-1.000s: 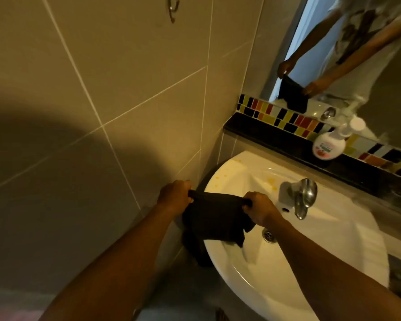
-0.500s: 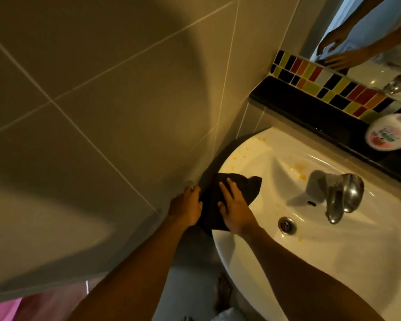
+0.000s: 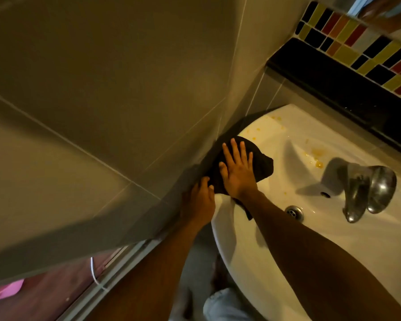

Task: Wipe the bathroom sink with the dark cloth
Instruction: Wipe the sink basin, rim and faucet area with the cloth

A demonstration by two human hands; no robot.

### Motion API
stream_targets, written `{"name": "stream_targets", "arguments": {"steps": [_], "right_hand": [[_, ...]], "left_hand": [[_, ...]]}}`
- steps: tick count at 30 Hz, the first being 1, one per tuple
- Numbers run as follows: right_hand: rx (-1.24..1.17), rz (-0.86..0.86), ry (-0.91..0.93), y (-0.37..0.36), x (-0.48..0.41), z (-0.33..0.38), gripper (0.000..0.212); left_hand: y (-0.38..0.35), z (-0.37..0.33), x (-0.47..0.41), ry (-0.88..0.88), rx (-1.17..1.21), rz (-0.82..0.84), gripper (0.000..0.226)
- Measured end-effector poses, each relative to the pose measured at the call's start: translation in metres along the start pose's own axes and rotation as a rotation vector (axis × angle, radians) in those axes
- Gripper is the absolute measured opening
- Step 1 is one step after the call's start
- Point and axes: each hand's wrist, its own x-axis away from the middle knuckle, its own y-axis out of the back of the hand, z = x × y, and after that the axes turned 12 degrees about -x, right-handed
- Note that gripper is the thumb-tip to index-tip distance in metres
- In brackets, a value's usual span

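Sink (image 3: 252, 251) rim: cloth (image 3: 262, 163) beside tap (image 3: 368, 188).

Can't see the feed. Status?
Right hand flat on dark cloth, left hand pinching its edge. White ceramic sink: yellow stains unwiped. Nothing blocking.

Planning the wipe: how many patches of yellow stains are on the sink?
2. One patch on the rim beyond the cloth, one behind the tap. More may hide under the cloth or arms.
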Motion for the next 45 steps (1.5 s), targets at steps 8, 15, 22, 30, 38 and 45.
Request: {"name": "stream_targets", "arguments": {"steps": [8, 15, 22, 30, 38, 45], "right_hand": [[0.163, -0.086, -0.026, 0.056, -0.082, -0.061, 0.055], [0.213, -0.288, -0.294, 0.095, -0.109, -0.118, 0.056], [0.241, -0.122, 0.001, 0.053, -0.093, -0.049, 0.05], [0.285, -0.115, -0.061, 0.098, -0.081, -0.117, 0.061], [0.214, -0.225, -0.456, 0.107, -0.023, -0.147, 0.065], [0.064, -0.363, -0.667, 0.075, 0.039, -0.135, 0.069]], "left_hand": [[-0.022, -0.053, -0.025, 0.046, 0.021, -0.097, 0.069], [-0.029, -0.057, -0.033, 0.098, -0.067, -0.105, 0.074], [-0.034, -0.06, -0.035, 0.099, -0.191, -0.209, 0.07], [-0.035, -0.059, -0.033, 0.1, -0.114, -0.178, 0.078], [-0.033, -0.063, -0.032, 0.092, -0.105, -0.16, 0.073], [-0.033, -0.063, -0.034, 0.151, -0.183, -0.147, 0.074]]}}
